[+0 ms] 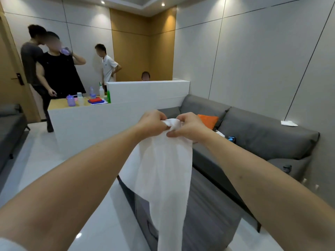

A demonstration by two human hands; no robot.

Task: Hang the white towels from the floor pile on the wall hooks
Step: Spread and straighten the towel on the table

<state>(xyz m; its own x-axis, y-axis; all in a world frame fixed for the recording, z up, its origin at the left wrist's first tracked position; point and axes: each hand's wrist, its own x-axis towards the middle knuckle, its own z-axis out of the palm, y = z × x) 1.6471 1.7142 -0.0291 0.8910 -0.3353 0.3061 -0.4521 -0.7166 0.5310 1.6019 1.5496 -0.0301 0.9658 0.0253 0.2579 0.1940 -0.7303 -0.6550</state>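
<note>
Both hands meet at chest height: the left hand (151, 122) and right hand (186, 128) each pinch the bunched top edge of a white towel (166, 171), fingers curled into the cloth, probably gathering a corner to loop over a hook. The towel hangs limp and thin, softly creased, its tail dropping out of view. Beyond it sits a grey fabric sofa (253, 131) with an orange cushion (208, 120). No wall hooks or floor pile show here.

Both forearms are bare from wrist to elbow. The left hand (151, 123) and the right hand (188, 128) wear no gloves, rings or watch. A pale sleeve edge (7, 244) shows at the lower left corner.
</note>
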